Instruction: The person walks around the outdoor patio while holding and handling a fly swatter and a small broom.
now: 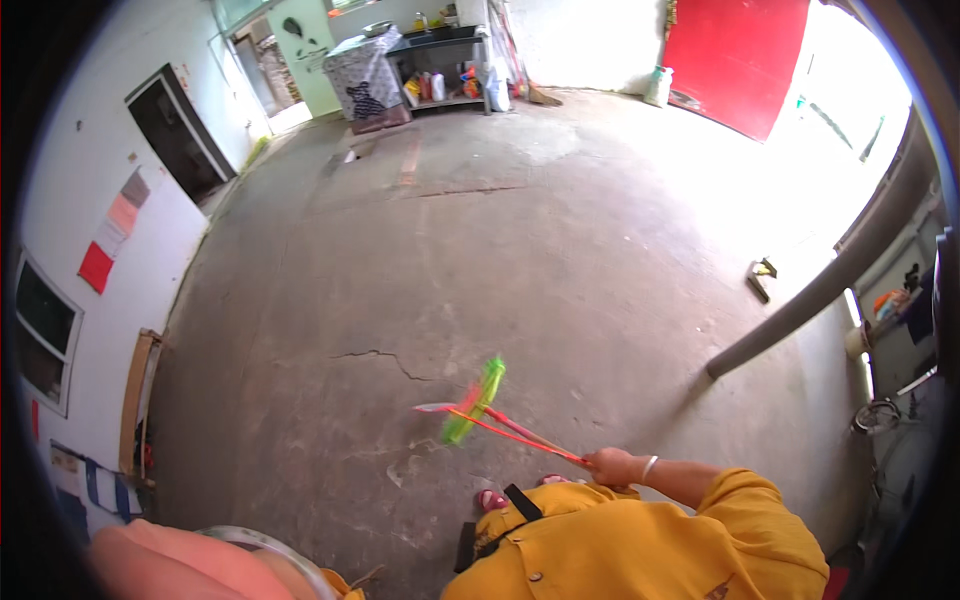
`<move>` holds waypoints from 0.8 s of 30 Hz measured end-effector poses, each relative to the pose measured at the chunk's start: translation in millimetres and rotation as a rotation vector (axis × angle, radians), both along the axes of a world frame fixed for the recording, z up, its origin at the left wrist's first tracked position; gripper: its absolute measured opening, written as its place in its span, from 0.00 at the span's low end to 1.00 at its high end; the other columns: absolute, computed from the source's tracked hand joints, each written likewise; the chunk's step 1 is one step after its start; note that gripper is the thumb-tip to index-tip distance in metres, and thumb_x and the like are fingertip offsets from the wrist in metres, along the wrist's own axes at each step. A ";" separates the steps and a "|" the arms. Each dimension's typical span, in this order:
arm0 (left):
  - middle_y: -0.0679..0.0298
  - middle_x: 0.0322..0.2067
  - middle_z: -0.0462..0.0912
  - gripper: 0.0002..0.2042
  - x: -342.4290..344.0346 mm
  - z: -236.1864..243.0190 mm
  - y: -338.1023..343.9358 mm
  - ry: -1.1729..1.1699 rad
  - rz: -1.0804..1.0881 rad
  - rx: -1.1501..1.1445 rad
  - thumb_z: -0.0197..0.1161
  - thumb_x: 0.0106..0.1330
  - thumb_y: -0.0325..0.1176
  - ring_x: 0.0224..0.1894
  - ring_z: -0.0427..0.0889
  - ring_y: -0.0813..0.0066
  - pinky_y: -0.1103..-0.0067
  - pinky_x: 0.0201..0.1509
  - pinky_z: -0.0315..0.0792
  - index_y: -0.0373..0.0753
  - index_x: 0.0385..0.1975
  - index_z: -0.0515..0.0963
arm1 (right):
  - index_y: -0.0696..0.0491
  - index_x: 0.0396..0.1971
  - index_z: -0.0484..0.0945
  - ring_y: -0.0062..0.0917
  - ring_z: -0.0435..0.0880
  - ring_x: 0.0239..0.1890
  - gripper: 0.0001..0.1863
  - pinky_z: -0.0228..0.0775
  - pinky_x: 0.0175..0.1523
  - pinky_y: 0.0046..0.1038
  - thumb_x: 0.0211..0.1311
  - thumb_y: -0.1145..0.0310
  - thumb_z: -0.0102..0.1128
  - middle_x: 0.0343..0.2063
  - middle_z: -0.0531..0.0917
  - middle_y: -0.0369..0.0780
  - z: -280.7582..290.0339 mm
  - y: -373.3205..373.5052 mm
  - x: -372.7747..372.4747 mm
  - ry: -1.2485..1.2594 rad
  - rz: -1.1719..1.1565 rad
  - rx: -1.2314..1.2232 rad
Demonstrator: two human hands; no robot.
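My right hand [612,467], with a pale bangle at the wrist, is closed around the near end of a long red-orange handle. Two thin shafts, one bright orange and one duller red, run from it toward the left. At their far end is a bright green, oblong mop-like head [488,382], smeared by motion. A whitish blade-like tip [434,408] shows beside it; its kind is unclear. In front of my yellow clothing, my feet in dark red footwear [490,500] stand on the floor. I cannot make out my left hand.
A rounded pinkish shape [170,568] fills the lower left. The concrete floor [330,280] has a crack ahead. A dark post [800,315] and a small dark-and-yellow object [762,280] are at right. A dark shelf table [440,68] and a broom [543,97] stand far back.
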State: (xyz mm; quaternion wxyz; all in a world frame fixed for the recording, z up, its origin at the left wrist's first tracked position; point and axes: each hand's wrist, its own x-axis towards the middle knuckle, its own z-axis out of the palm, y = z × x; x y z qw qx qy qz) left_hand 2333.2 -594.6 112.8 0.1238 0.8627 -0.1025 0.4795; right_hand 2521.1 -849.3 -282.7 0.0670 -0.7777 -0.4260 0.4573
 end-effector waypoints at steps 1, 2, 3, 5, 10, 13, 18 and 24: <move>0.57 0.30 0.72 0.22 -4.0 1.8 0.9 -0.010 -0.020 -0.003 0.49 0.59 0.29 0.23 0.72 0.76 0.83 0.33 0.68 0.24 0.51 0.55 | 0.51 0.40 0.72 0.41 0.76 0.37 0.17 0.66 0.42 0.40 0.49 0.64 0.49 0.31 0.78 0.48 6.6 8.9 -6.4 -0.006 -0.017 -0.015; 0.57 0.30 0.72 0.22 -6.0 4.8 1.2 -0.015 -0.041 -0.008 0.50 0.59 0.29 0.23 0.72 0.76 0.83 0.33 0.68 0.24 0.51 0.56 | 0.51 0.41 0.72 0.42 0.75 0.38 0.17 0.66 0.42 0.40 0.49 0.63 0.50 0.32 0.78 0.48 14.9 21.4 -11.7 0.043 -0.042 -0.023; 0.58 0.30 0.72 0.22 -8.3 6.6 -0.5 -0.026 -0.064 -0.018 0.50 0.59 0.29 0.23 0.72 0.76 0.82 0.34 0.68 0.24 0.51 0.56 | 0.51 0.41 0.72 0.43 0.75 0.39 0.17 0.65 0.43 0.40 0.50 0.62 0.50 0.32 0.77 0.49 18.0 22.1 -18.2 0.094 -0.067 -0.033; 0.58 0.29 0.72 0.21 -7.1 7.7 11.3 -0.043 -0.112 -0.023 0.50 0.59 0.28 0.23 0.72 0.76 0.82 0.34 0.68 0.24 0.50 0.56 | 0.52 0.41 0.72 0.43 0.75 0.38 0.17 0.66 0.43 0.40 0.50 0.62 0.51 0.32 0.77 0.49 -2.7 30.4 -27.8 0.062 -0.099 0.045; 0.59 0.28 0.73 0.21 -3.3 10.6 25.8 -0.041 -0.253 -0.109 0.51 0.59 0.27 0.23 0.72 0.76 0.81 0.35 0.68 0.24 0.50 0.58 | 0.51 0.41 0.73 0.44 0.75 0.36 0.17 0.67 0.41 0.39 0.48 0.64 0.49 0.29 0.77 0.51 -29.2 52.0 -34.8 0.102 -0.124 0.144; 0.59 0.27 0.73 0.20 -12.0 13.5 29.9 -0.019 -0.287 -0.194 0.51 0.58 0.26 0.23 0.72 0.76 0.81 0.36 0.68 0.24 0.49 0.59 | 0.52 0.40 0.73 0.43 0.76 0.34 0.18 0.67 0.40 0.39 0.46 0.68 0.47 0.28 0.77 0.51 29.5 81.7 -49.6 0.112 -0.217 0.201; 0.64 0.23 0.74 0.15 33.1 -125.9 47.7 0.482 -0.247 -0.826 0.48 0.59 0.23 0.21 0.72 0.81 0.86 0.26 0.68 0.28 0.46 0.66 | 0.55 0.39 0.73 0.44 0.75 0.34 0.18 0.67 0.40 0.38 0.45 0.70 0.46 0.28 0.77 0.52 65.5 91.9 -50.1 0.318 -0.428 0.225; 0.64 0.26 0.75 0.14 5.1 -331.6 42.7 1.033 0.043 -2.030 0.46 0.63 0.40 0.29 0.76 0.71 0.74 0.34 0.71 0.36 0.39 0.71 | 0.56 0.35 0.74 0.44 0.76 0.33 0.15 0.67 0.38 0.39 0.47 0.68 0.47 0.28 0.77 0.51 47.0 130.1 -59.0 0.189 -0.331 0.474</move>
